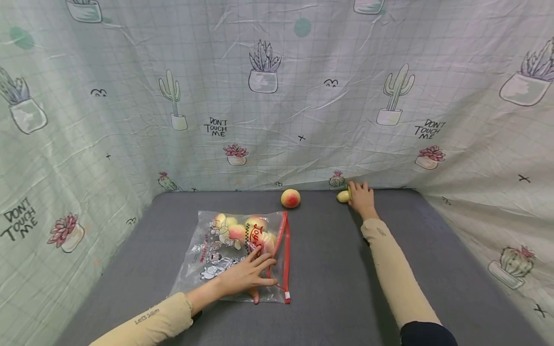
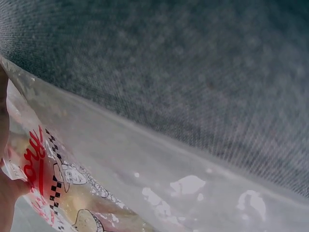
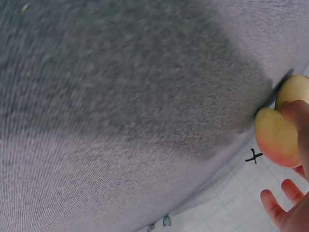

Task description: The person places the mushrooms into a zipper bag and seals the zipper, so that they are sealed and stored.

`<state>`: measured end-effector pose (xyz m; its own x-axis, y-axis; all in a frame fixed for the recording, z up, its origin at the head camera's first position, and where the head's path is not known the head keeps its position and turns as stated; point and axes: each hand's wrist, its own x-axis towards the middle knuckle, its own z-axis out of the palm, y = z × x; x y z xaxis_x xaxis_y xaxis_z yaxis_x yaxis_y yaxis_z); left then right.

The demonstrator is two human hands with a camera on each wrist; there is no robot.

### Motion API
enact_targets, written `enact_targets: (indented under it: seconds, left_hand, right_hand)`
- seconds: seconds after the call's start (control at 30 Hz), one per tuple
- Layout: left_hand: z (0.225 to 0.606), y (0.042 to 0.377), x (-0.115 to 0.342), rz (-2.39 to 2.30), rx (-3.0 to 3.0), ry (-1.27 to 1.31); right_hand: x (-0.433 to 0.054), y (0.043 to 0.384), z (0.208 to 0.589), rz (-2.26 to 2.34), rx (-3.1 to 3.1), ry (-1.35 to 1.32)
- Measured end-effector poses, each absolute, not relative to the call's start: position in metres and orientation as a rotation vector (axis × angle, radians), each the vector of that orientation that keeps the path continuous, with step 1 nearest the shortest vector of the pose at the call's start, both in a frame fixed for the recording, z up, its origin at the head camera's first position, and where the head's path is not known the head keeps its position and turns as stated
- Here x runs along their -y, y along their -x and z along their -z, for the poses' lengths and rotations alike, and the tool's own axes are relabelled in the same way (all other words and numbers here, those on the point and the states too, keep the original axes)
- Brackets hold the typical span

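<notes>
From my end, the head view shows a pale, wrinkled cloth (image 1: 303, 113) filling the upper half and both sides of the frame. I see faint grid lines on it, potted cacti (image 1: 396, 93), black "DON'T TOUCH ME" lettering (image 1: 215, 127) and a green dot (image 1: 302, 27) near top centre. Across the lower frame spreads a dark grey tabletop (image 1: 329, 288).
</notes>
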<state>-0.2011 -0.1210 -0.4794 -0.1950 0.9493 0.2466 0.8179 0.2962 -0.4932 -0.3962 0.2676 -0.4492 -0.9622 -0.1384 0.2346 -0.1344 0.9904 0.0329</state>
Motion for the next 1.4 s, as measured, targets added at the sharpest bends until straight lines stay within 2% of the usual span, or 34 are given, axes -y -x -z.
enact_targets:
  seconds: [0.4,0.93,1.4]
  left_hand:
    - [0.479,0.198,0.118,-0.354,2.064,1.554]
    - [0.481,0.187,0.133,-0.344,2.008,1.582]
    - [0.491,0.180,0.124,-0.348,2.007,1.558]
  right_hand:
    - [-0.278,0.386,0.443,0.070,2.779,-0.372]
    - [-0.267,0.355,0.431,0.001,2.713,-0.469]
    - [-0.257,0.332,0.436,0.206,2.415,-0.657]
